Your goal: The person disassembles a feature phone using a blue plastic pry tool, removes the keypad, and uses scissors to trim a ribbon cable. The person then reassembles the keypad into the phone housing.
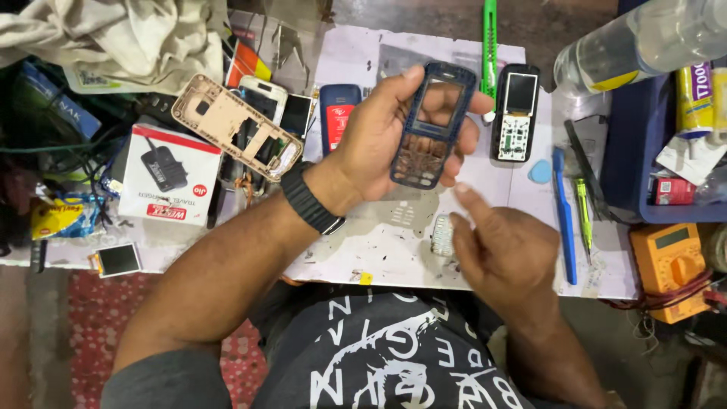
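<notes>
Holding in left hand: dark blue phone front cover, clasped by its edges.
Right hand: loose, grasping nothing, beside grey keypad.
Blue tray, desk's right edge: tubes, small packets.

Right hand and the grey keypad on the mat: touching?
Cannot tell. In the head view the right hand sits beside and partly over the grey keypad, hiding any contact or gap.

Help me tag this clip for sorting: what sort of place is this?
Most likely a mobile phone repair bench. The left hand holds an empty dark blue plastic phone front cover, a stripped phone with bare keypad board lies on the white worktop, and an orange multimeter sits at the edge.
</notes>
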